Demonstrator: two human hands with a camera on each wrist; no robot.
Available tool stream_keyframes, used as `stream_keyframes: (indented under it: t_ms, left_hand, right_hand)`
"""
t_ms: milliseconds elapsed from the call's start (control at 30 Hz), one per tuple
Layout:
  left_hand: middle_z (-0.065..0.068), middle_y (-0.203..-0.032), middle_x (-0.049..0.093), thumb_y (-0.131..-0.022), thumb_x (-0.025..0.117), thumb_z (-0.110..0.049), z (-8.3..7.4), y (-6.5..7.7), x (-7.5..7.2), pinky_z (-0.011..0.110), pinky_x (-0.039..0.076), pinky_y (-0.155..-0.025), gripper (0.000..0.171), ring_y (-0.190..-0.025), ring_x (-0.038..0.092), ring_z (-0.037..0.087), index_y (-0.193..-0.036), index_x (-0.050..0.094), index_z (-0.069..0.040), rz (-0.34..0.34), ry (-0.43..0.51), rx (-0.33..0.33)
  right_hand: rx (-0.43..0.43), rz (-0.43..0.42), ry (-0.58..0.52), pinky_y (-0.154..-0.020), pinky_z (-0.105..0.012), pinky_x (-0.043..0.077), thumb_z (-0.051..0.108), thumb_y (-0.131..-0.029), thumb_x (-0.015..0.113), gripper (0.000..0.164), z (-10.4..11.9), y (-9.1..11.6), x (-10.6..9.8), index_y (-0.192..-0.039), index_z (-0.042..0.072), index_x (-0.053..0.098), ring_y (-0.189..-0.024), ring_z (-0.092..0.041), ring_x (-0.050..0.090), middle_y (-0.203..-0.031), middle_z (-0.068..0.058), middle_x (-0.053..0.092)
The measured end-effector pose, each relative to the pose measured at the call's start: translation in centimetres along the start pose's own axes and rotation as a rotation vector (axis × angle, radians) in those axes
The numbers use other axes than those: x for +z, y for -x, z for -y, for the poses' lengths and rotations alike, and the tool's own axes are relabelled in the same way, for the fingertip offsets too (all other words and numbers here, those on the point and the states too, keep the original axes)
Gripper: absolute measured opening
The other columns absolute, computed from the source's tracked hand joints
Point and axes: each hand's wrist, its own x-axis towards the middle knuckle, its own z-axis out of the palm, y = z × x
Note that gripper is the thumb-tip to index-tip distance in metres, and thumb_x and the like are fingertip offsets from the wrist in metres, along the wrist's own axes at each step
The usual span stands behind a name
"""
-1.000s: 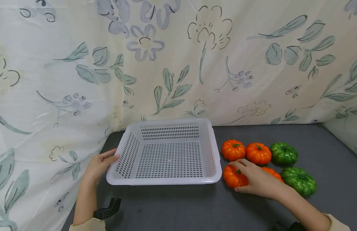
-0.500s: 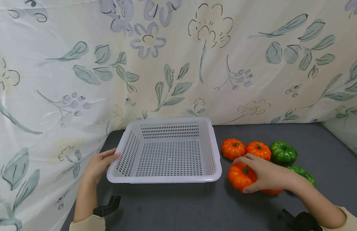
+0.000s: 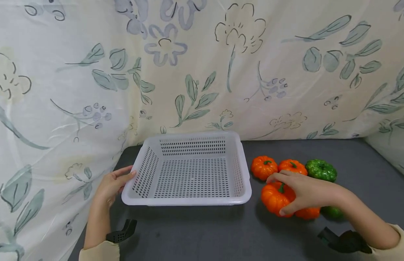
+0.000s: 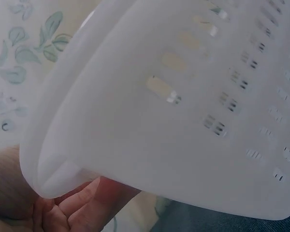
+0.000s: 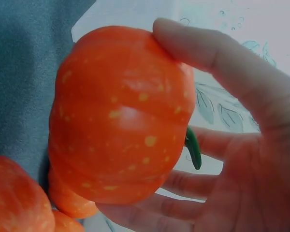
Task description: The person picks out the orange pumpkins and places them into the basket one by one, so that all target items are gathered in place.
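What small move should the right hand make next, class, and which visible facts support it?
Probably shift left toward the white perforated basket: the right hand grips an orange pumpkin, seemingly clear of the table; the open-topped basket sits nearby, and the left hand holds the basket.

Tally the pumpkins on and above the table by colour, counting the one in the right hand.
Orange pumpkins: 4, including the held pumpkin in the right hand
Green pumpkins: 2, one of them mostly hidden
Total: 6
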Motion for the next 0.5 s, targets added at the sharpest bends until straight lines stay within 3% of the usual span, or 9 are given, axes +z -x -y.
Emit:
stream_keyframes:
  t_ms: [267,500]
  left_hand:
    - [0.002,-0.095,0.068,-0.087,0.064,-0.033,-0.2,0.2,0.1,0.032,0.056,-0.068,0.064,-0.077,0.068,0.015,-0.136,0.039,0.001,-0.021,-0.015,0.013]
    - [0.001,-0.095,0.067,-0.089,0.061,-0.033,-0.5,0.5,0.1,0.028,0.055,-0.068,0.064,-0.078,0.066,0.012,-0.135,0.038,0.004,0.000,-0.031,0.014]
  right_hand:
    - [-0.022,0.026,0.009,-0.077,-0.037,0.045,0.053,-0.068,0.074,0.070,1.0,-0.5,-1.3,-0.123,0.018,0.048,-0.104,-0.022,0.044,-0.124,0.000,0.048]
    - [-0.034,0.105,-0.023,-0.082,-0.042,0.045,0.050,-0.069,0.074,0.070,2.4,-1.4,-2.8,-0.125,0.018,0.047,-0.110,-0.025,0.044,-0.126,-0.001,0.046]
